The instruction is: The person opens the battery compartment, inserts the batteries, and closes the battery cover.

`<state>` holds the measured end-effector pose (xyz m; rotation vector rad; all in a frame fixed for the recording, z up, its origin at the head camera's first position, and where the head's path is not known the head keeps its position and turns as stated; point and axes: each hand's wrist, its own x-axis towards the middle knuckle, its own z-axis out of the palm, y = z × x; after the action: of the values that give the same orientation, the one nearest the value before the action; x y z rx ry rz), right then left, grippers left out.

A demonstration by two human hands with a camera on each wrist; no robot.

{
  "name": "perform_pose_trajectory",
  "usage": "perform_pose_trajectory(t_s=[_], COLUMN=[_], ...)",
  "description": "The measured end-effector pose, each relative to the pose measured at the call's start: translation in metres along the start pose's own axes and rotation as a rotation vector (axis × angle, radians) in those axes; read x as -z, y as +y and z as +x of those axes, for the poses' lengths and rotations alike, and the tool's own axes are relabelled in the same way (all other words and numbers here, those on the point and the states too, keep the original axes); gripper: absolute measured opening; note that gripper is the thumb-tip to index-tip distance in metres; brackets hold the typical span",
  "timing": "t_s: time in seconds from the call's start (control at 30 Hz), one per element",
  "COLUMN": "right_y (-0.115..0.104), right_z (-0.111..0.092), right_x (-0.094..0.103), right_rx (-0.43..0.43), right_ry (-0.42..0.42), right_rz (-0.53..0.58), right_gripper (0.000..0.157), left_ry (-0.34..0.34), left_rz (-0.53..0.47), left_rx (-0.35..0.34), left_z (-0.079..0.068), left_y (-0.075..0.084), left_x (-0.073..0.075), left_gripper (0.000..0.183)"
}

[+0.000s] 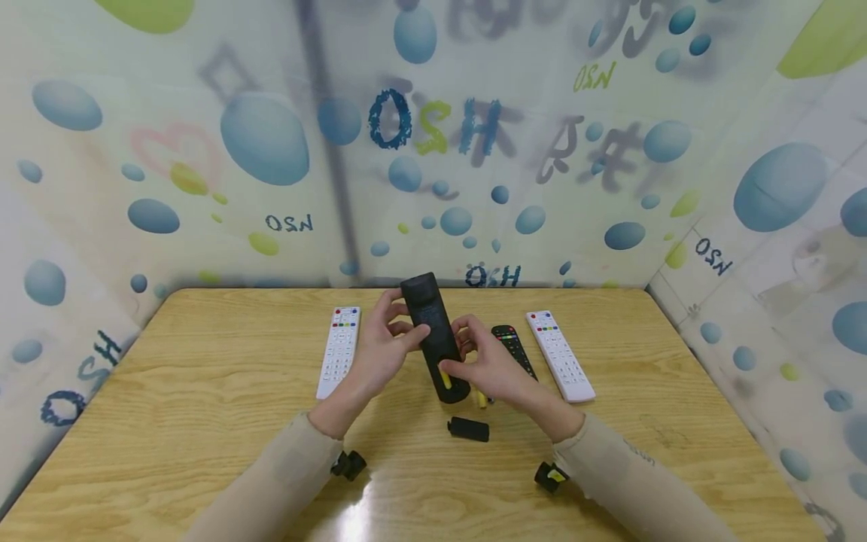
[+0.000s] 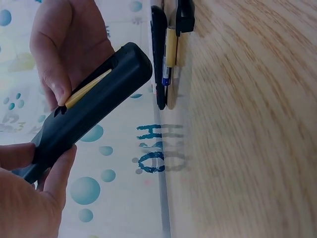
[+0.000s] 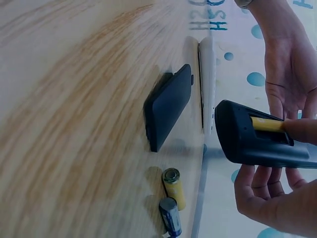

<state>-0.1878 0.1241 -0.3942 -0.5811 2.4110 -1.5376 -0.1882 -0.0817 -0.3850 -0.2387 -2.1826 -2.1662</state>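
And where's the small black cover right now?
In the head view, the cover lies on the table, a little right of centre, just below the held remote.

There are 2 white remotes (image 1: 338,354) (image 1: 560,357) and 2 black remotes (image 1: 436,339) (image 1: 518,351), making 4 remotes in all. In sight are 2 yellow batteries (image 3: 266,124) (image 3: 175,191) and 1 blue battery (image 3: 171,218), plus 1 black cover (image 1: 469,429). There are also 2 hands (image 1: 381,346) (image 1: 493,367), 1 wooden table (image 1: 203,376) and 2 dark wrist devices (image 1: 348,465) (image 1: 549,478).
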Motion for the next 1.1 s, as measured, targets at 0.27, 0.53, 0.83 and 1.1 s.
perform_pose_trajectory(t_s=[0.27,0.53,0.83,1.1], right_y=[-0.0004,0.0033,-0.0045,0.0035], right_z=[0.0008,0.0031,-0.0014,-0.0017], right_x=[-0.0004,-0.0047,-0.0024,-0.0025], right_rx=[0.018,0.069,0.122,0.117], right_ry=[0.004,0.014,-0.019,-0.036], right_rz=[-0.038,-0.029,-0.093,-0.114], right_gripper=[0.043,0.044,0.044,0.047], left_ry=[0.003,0.009,-0.001,0.01], left_rz=[0.038,0.054,0.034,0.027], left_rx=[-0.015,-0.021,-0.004,0.027], left_z=[-0.0014,-0.001,0.0013,0.0009], left_y=[0.0005,0.002,0.0048,0.0036], left_x=[-0.0011,-0.0021,0.0012,0.0013], left_gripper=[0.053,0.056,0.06,0.06])
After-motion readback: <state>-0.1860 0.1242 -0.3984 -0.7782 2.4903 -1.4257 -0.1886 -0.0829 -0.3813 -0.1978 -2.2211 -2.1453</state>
